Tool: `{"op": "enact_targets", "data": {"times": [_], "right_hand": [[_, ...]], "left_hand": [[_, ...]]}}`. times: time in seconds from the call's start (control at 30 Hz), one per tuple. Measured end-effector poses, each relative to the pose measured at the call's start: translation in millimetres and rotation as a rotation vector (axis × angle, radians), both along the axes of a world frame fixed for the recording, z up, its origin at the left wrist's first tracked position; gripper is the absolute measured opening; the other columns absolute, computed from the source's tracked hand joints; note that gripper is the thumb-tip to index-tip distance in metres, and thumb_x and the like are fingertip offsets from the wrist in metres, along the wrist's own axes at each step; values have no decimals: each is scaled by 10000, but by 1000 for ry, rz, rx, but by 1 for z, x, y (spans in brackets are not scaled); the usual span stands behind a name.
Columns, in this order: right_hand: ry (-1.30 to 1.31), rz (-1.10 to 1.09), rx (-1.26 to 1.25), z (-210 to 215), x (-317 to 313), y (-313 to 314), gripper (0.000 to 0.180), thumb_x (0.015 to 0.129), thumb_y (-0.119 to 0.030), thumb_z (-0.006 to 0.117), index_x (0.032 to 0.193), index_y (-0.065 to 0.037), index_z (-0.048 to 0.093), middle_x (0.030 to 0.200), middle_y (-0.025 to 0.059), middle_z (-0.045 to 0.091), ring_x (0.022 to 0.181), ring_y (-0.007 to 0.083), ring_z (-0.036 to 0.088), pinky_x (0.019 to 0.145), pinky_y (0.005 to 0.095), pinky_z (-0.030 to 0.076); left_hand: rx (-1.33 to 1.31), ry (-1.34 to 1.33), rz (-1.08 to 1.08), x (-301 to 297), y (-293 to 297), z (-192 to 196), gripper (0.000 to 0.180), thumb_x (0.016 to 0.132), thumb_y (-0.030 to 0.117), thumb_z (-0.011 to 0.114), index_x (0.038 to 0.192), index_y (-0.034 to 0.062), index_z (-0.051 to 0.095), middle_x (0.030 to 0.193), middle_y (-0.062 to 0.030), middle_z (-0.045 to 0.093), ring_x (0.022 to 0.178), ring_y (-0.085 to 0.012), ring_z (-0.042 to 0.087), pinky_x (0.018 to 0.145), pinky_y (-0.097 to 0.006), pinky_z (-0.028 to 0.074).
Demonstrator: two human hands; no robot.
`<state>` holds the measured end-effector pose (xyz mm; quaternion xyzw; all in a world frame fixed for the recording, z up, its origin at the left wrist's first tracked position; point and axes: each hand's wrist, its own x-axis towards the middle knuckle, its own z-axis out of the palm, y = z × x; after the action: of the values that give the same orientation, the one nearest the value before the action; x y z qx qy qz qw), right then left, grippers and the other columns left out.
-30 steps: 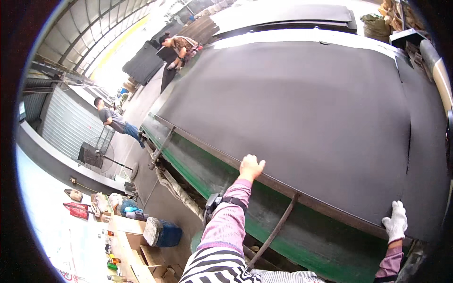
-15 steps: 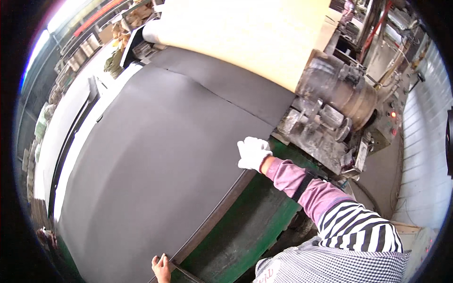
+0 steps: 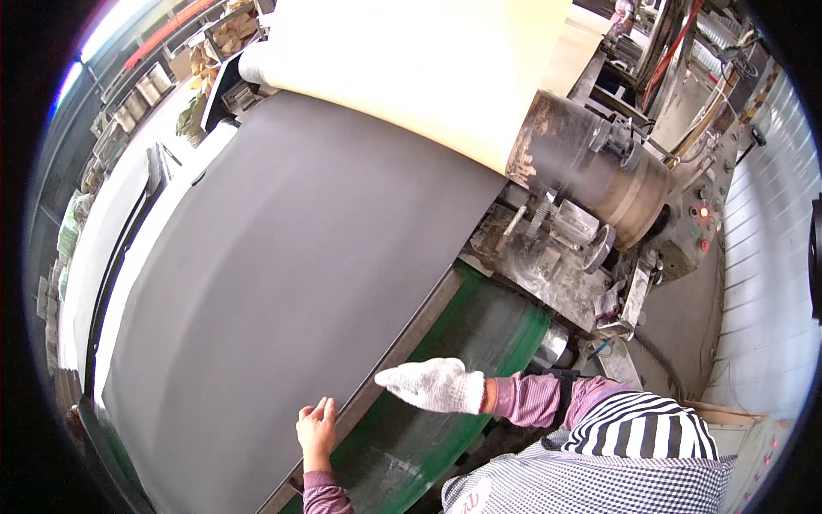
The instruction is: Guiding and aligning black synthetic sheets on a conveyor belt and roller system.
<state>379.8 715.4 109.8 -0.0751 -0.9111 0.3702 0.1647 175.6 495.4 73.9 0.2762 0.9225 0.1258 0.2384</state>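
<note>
A wide dark grey sheet (image 3: 282,283) lies over the machine bed and runs beneath a pale yellow sheet (image 3: 411,73) at the far end. Bare, my left hand (image 3: 317,434) rests its fingers on the grey sheet close to its right edge. My right hand (image 3: 435,384), in a white knitted glove, is stretched out flat with its fingertips by the metal edge rail (image 3: 402,343). Nothing shows in the right hand. Below it is a green-edged belt (image 3: 462,334).
A worn metal roller end (image 3: 599,163) with brackets and a knurled knob (image 3: 599,248) stands at the far right. Beyond it is a control panel (image 3: 698,218) with red lights. A corrugated wall (image 3: 771,257) bounds the right side. Shelving with rolls (image 3: 141,98) stands at the far left.
My right hand has come back toward me, off the grey sheet. My left hand has shifted slightly forward. The crosswise seam in the grey sheet no longer shows near the roller.
</note>
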Motion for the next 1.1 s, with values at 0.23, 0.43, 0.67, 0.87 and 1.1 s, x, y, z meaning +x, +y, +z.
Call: {"op": "enact_targets", "data": {"times": [0.23,0.43,0.67,0.87,1.1], "right_hand": [[-142,143,-324,0,43,-28,288,930,-212,538,1201,-124,574,990,84,674,815,267,678,684,339,540],[-388,301,-227,17,73,-53,251,850,-159,569,1084,-74,602,1023,79,608,785,239,650,635,328,559],[-651,-177,-740,45,76,-125,158,871,-136,586,771,-21,628,562,25,568,445,77,502,418,241,409],[-561,-211,-834,49,87,-139,172,905,-217,600,884,-57,658,599,-20,518,444,57,414,383,229,298],[-554,122,-333,39,79,-114,243,862,-256,577,980,-57,652,847,98,665,764,234,664,667,340,530]], "left_hand": [[17,-183,124,-50,-149,-22,620,960,519,408,1482,211,278,1513,-276,192,1408,-445,151,1132,-506,163],[-347,66,113,-25,-179,-4,623,878,648,416,1408,321,428,1300,-304,447,1173,-446,465,997,-538,328],[183,87,-109,-10,-87,-15,644,940,620,294,1361,167,477,1191,-238,590,1123,-389,552,956,-560,394],[-280,232,408,-32,-184,6,691,949,585,293,1066,35,694,1118,-197,648,1123,-364,561,1006,-531,320],[-44,527,10,-36,-249,-36,475,915,488,479,917,63,692,944,-77,687,1001,-263,604,858,-456,409]]}}
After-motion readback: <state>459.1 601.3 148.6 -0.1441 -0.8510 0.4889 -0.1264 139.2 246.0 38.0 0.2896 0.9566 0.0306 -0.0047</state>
